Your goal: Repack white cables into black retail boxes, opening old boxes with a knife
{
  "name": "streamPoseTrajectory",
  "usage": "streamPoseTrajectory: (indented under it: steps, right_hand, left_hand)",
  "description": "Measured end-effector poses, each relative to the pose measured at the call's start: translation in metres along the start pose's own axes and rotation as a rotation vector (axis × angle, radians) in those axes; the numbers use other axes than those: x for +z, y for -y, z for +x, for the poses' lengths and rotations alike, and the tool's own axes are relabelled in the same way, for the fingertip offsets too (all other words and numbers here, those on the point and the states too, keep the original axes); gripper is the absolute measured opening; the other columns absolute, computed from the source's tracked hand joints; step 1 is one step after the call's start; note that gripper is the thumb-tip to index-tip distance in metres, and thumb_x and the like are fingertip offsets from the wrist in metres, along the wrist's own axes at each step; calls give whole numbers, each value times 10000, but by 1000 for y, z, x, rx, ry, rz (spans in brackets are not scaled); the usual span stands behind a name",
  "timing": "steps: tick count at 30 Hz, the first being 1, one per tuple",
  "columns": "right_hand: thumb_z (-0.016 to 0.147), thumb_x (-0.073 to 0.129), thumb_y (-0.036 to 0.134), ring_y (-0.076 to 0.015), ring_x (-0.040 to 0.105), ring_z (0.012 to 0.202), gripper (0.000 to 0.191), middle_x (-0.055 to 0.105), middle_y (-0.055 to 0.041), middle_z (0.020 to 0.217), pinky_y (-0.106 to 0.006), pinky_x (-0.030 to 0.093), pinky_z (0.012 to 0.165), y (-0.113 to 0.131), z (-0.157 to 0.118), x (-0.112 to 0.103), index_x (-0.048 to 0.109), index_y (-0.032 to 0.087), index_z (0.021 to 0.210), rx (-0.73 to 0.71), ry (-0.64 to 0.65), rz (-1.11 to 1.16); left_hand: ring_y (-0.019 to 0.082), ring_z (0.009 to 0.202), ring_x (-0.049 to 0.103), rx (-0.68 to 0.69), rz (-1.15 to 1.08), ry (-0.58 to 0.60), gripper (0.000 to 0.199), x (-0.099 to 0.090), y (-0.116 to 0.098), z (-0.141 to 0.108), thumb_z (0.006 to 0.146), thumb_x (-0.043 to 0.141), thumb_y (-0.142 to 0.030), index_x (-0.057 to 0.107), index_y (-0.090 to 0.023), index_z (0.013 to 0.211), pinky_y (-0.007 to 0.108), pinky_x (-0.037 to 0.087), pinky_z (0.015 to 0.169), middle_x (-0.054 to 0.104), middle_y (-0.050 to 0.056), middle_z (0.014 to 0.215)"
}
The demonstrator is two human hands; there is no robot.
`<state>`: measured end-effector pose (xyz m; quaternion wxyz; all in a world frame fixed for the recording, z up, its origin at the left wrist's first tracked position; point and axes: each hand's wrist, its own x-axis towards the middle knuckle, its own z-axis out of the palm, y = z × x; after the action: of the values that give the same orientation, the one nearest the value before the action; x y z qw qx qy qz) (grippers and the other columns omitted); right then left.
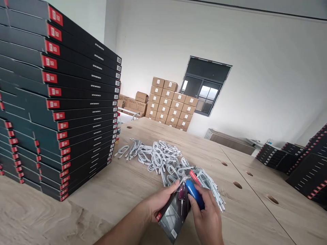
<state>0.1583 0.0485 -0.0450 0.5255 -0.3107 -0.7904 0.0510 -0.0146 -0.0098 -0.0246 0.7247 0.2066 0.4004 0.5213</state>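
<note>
My left hand (162, 200) is closed on the side of a flat black package (171, 216), held at a tilt over the near edge of the table. Its face shows a picture of a phone with a white cable plugged in, and it has red corners. In my right hand (209, 216) is a smooth, rounded blue object (194, 193), pressed close to the package's upper end; its exact kind does not show. Just beyond both hands lies a loose heap of coiled white charging cables (158, 158).
A tall stack of flat black boxes (84, 102) with red labels rises at left. More black boxes (309, 166) stand at right. The wooden table (204, 146) has several round holes. Cardboard cartons (168, 103) are piled by the far wall, near a window (205, 86).
</note>
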Motion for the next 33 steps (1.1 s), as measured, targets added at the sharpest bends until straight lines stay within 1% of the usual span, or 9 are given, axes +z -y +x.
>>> streamPoseTrajectory:
  steps: [7,10,13,15,18,22,27,30,33]
  right_hand:
    - [969,596,463,-287,745,964,294,761,-93,1064,-399,594,813,-5,1,-1,711,245,1128,27,12,8]
    - [957,615,481,-281,751,935,303,764,-88,1034,-395,603,794,-5,2,-2,718,248,1121,34,5,20]
    - [947,638,472,-269,754,899,296,767,-86,1007,-380,612,774,-4,4,-5,727,251,1123,-14,22,43]
    - [942,646,475,-266,756,881,296,769,-88,997,-372,617,763,-5,5,-7,738,254,1115,-37,45,48]
    - [930,657,494,-265,762,865,308,773,-87,990,-360,619,740,-7,5,-10,749,256,1103,-20,44,53]
    - [893,693,509,-280,760,910,333,782,-95,1012,-374,623,779,-8,4,-7,750,242,1084,73,18,128]
    - [869,695,543,-257,755,811,406,790,-98,950,-351,622,718,3,2,1,745,200,1081,298,171,362]
    - [878,664,552,-244,744,795,429,786,-93,929,-339,615,712,9,1,5,742,189,1092,356,243,448]
    - [866,667,560,-239,730,791,429,776,-79,884,-323,606,698,12,2,5,748,191,1071,383,258,485]
  left_hand:
    - [202,659,714,-20,-4,170,691,-1,4,5,850,562,-787,742,-126,760,247,541,581,762,178,803]
    - [193,627,689,-1,51,190,654,-2,4,4,777,656,-796,733,-148,731,250,529,552,758,151,771]
    - [195,632,678,135,101,155,472,-5,2,1,595,943,-522,754,-137,793,255,524,562,759,123,757]
    - [176,584,654,222,74,101,454,-8,-2,1,524,987,-333,755,-114,847,242,498,534,744,102,721]
    - [174,585,665,330,-16,-3,365,-14,-11,3,652,908,-354,730,-119,868,249,511,553,748,94,748]
    - [209,770,738,461,-119,-99,400,-16,-21,7,838,759,-523,715,-158,995,284,574,718,789,106,945]
    - [233,1039,728,524,-171,-244,477,-10,-22,11,990,540,-569,725,-140,1084,306,537,965,779,126,1111]
    - [258,1121,699,522,-156,-255,538,-11,-21,13,976,538,-610,735,-119,1070,321,507,1018,771,142,1127]
    - [279,1149,677,647,-132,-178,544,-12,-20,13,831,744,-623,714,-173,1134,347,520,987,757,108,1172]
